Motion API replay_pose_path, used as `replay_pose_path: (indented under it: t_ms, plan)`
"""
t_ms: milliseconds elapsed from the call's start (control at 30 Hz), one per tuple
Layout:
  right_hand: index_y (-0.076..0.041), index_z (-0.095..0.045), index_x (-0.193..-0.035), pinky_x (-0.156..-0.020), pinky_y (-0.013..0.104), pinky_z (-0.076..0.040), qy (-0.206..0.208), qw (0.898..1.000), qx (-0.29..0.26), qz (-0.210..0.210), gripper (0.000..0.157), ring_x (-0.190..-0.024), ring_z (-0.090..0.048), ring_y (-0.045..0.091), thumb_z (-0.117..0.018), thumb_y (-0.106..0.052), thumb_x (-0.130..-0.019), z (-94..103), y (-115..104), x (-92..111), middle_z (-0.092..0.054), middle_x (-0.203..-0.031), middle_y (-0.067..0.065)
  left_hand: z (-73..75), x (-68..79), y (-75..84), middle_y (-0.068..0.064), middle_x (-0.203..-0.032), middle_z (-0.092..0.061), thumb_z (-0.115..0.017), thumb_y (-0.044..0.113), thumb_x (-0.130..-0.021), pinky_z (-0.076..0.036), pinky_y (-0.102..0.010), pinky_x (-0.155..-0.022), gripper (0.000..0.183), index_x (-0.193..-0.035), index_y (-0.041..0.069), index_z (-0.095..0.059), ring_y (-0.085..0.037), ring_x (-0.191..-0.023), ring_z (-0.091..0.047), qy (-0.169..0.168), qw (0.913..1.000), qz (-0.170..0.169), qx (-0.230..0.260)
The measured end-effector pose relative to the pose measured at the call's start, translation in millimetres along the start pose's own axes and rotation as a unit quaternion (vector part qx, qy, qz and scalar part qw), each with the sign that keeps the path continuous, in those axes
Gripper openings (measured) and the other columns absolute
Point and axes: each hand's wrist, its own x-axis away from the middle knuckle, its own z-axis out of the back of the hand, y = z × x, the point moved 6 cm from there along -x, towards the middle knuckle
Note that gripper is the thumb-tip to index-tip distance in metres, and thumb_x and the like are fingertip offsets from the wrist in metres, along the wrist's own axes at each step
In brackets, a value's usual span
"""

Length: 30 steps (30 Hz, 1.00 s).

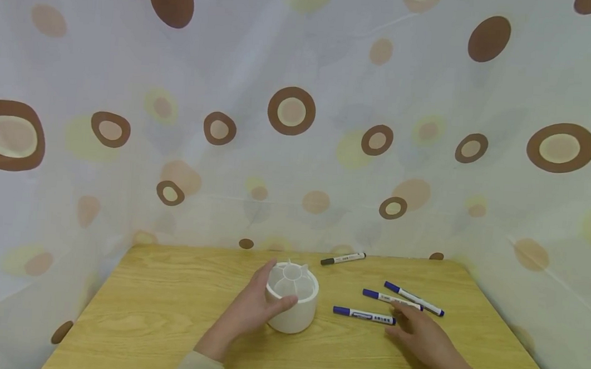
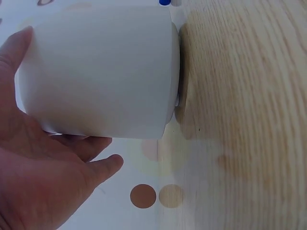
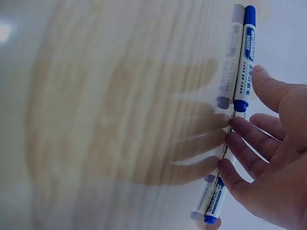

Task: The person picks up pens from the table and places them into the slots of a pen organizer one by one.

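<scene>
A round white pen holder [image 1: 294,316] with several inner compartments stands upright on the wooden table. My left hand [image 1: 249,310] grips its side, the thumb at the near rim and the fingers around the left; the left wrist view shows the smooth outer wall [image 2: 100,72] up close. My right hand [image 1: 425,339] is over the right side of the table, thumb spread from loosely bent fingers. Its fingertips reach the middle blue-capped marker [image 1: 386,298], but firm contact cannot be told. A nearer blue-capped marker [image 1: 364,315] lies by the thumb, and a farther one [image 1: 414,298] lies beyond the fingers.
A black-capped marker [image 1: 343,259] lies at the table's back edge, behind the pen holder. Around the wooden table [image 1: 169,306] hangs a pale sheet [image 1: 246,165] with brown and yellow dots, close along the back and both sides.
</scene>
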Motion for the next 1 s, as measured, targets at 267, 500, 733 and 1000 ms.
replay_pose_path:
  t_ms: [267, 500, 733, 1000]
  plan:
    - [0.006, -0.068, -0.143, -0.114, 0.067, -0.048, 0.01, 0.999, -0.015, 0.029, 0.06, -0.133, -0.062, 0.049, -0.087, -0.028, -0.098, -1.1, 1, -3, -0.071, -0.138, 0.023, -1.0, -0.3, -0.7, -0.027, -0.173, -0.033, -0.081, 0.058, -0.097, -0.035, -0.076, -0.12, 0.109, -0.174, 0.006, -0.024, -0.052, -0.151, -0.044, -0.006, 0.9999, 0.008, 0.013]
    - [-0.002, -0.077, -0.13, -0.111, 0.064, -0.051, 0.013, 0.999, -0.02, 0.042, 0.04, -0.127, -0.067, 0.043, -0.087, -0.023, -0.097, -1.6, 2, -7, -0.074, -0.131, 0.015, -2.4, -1.6, -2.4, -0.026, -0.173, -0.033, -0.081, 0.058, -0.097, -0.035, -0.076, -0.119, 0.109, -0.174, 0.007, -0.024, -0.052, -0.151, -0.045, -0.007, 0.9998, 0.009, 0.013]
    - [-0.007, -0.081, -0.12, -0.104, 0.055, -0.057, 0.02, 0.999, -0.017, 0.044, 0.028, -0.114, -0.072, 0.032, -0.088, -0.019, -0.096, -1.6, 4, -12, -0.076, -0.116, 0.0, -2.2, -1.6, -3.0, -0.026, -0.173, -0.034, -0.08, 0.06, -0.097, -0.035, -0.076, -0.12, 0.109, -0.174, 0.008, -0.024, -0.052, -0.151, -0.045, -0.005, 0.9998, 0.007, 0.015]
    - [-0.013, -0.08, -0.114, -0.104, 0.056, -0.056, 0.011, 0.999, -0.031, 0.031, 0.019, -0.115, -0.07, 0.031, -0.087, -0.016, -0.096, -4.6, 8, -13, -0.073, -0.115, -0.002, -1.8, 0.5, -1.2, -0.028, -0.172, -0.034, -0.08, 0.058, -0.098, -0.036, -0.076, -0.119, 0.109, -0.174, 0.006, -0.023, -0.054, -0.15, -0.046, -0.007, 0.9998, 0.008, 0.014]
